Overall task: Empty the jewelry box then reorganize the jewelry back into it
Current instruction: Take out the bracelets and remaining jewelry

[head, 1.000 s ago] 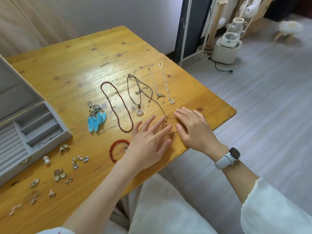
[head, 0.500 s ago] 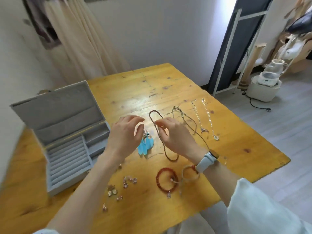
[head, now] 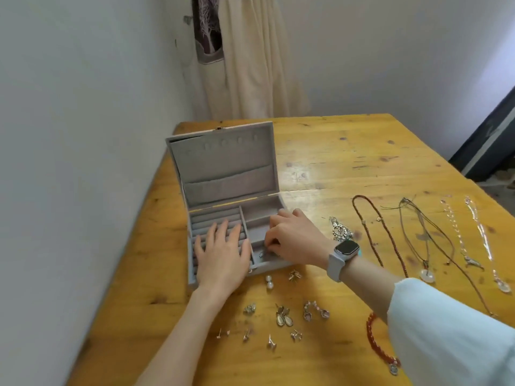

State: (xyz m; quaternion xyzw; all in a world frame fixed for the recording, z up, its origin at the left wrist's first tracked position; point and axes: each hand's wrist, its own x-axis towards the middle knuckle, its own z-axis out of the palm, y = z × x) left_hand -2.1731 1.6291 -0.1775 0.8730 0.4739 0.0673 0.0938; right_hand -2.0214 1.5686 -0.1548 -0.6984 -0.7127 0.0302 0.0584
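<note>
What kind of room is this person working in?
Probably a room in a home: a worn wooden table pushed into a plain white corner, a cream curtain hanging behind it, and a personal jewelry box open among necklaces and earrings.

No readable text anywhere.

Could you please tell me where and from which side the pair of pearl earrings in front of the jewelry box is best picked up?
Pinch the pearl earrings from above, across the two beads; they lie flat on the table, touching.
</note>
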